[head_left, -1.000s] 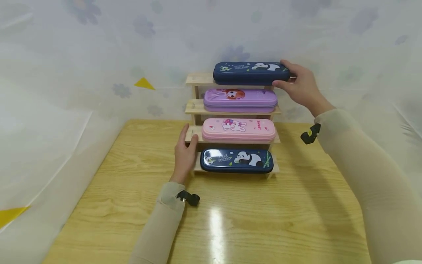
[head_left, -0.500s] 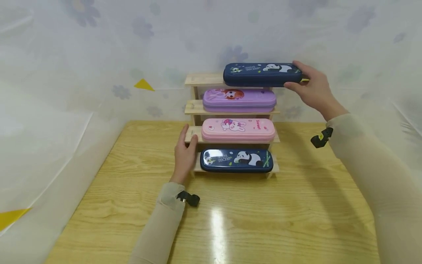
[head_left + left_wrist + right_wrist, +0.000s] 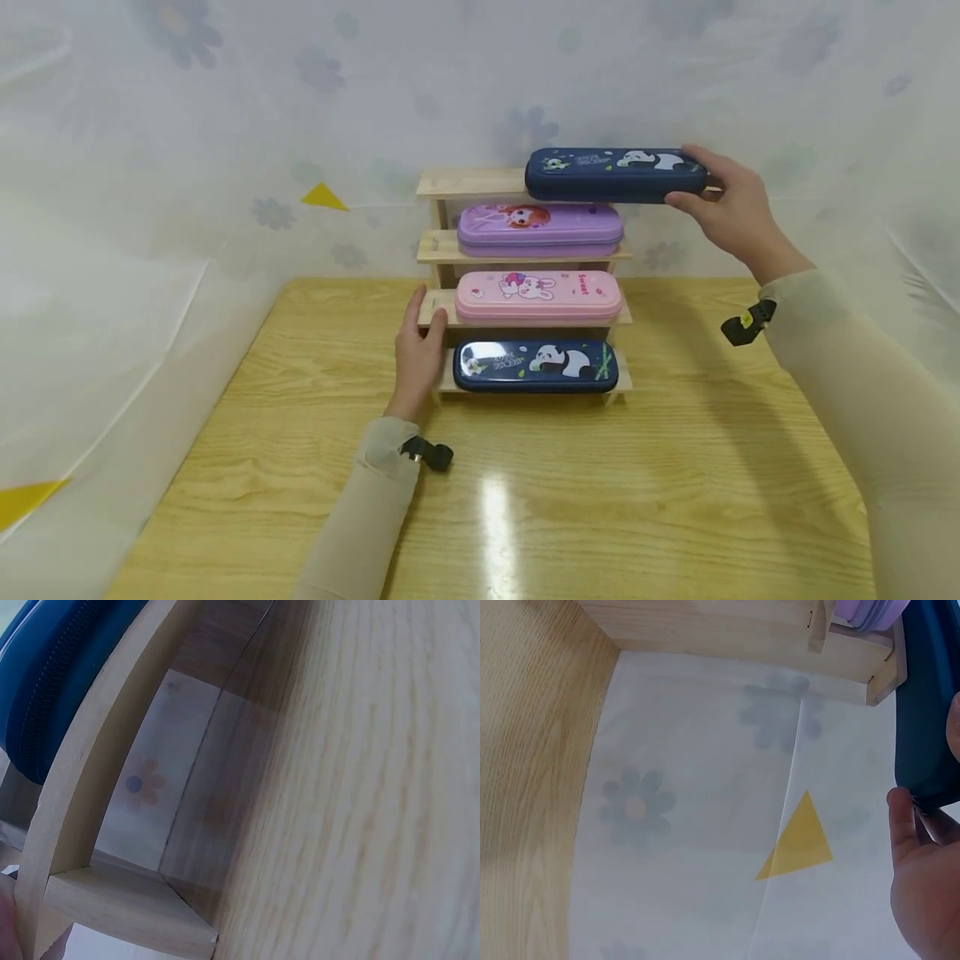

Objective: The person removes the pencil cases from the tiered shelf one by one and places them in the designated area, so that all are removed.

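Note:
A dark blue panda pencil case (image 3: 585,177) juts out past the right end of the top tier of a stepped wooden rack (image 3: 468,183). My right hand (image 3: 738,212) grips its right end, thumb in front and fingers behind. In the right wrist view, the thumb and part of the fingers (image 3: 904,832) show at the case's end. Lower on the rack's left side, my left hand (image 3: 418,354) holds the rack's edge between thumb and fingers. Purple (image 3: 551,237) and pink (image 3: 551,310) pencil cases lie on the middle tiers. Another blue panda pencil case (image 3: 498,379) lies on the lowest tier.
The rack stands on a wood-grain table (image 3: 600,492) near its back edge. Behind and to the left hang pale flower-patterned sheets (image 3: 420,75). Yellow triangles mark the sheets, one of them (image 3: 802,840) low beside the rack in the right wrist view.
My right hand has slid the upper blue pencil case to the right, so more of the top tier's left part shows. My left hand has stayed at the rack.

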Demonstrator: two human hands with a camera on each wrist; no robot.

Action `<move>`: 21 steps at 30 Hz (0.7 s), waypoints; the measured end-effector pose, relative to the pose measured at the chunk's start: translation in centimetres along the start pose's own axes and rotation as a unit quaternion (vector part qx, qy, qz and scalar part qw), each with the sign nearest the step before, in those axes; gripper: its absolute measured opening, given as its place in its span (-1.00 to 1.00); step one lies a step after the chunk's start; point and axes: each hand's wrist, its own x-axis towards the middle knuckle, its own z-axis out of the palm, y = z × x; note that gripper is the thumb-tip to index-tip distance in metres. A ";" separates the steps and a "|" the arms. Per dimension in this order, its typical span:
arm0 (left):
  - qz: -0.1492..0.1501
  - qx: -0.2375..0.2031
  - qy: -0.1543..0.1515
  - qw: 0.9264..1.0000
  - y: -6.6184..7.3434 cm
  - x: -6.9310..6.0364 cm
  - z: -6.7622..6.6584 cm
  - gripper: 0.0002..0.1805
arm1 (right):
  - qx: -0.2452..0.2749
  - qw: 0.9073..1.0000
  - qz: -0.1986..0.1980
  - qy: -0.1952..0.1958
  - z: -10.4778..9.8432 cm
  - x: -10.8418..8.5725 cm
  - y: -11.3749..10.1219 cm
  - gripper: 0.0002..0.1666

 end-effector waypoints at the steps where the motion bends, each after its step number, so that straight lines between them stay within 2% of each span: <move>1: -0.001 0.000 -0.001 1.000 0.0 0.0 0.0 -0.35 | 0.002 1.000 0.003 0.001 -0.1 -0.2 0.1 -0.20; 4: -0.001 -0.003 0.000 1.000 -0.1 0.0 0.0 -0.35 | 0.012 1.000 0.009 0.004 -0.3 -0.5 0.4 -0.19; 11: -0.008 -0.004 0.001 1.000 -0.1 -0.1 -0.2 -0.36 | 0.038 0.999 -0.006 0.013 -0.8 -1.4 1.1 -0.20; 21: -0.010 -0.002 0.000 1.000 -0.2 0.2 -0.3 -0.36 | 0.046 0.998 0.017 0.031 -1.9 -2.6 2.3 -0.18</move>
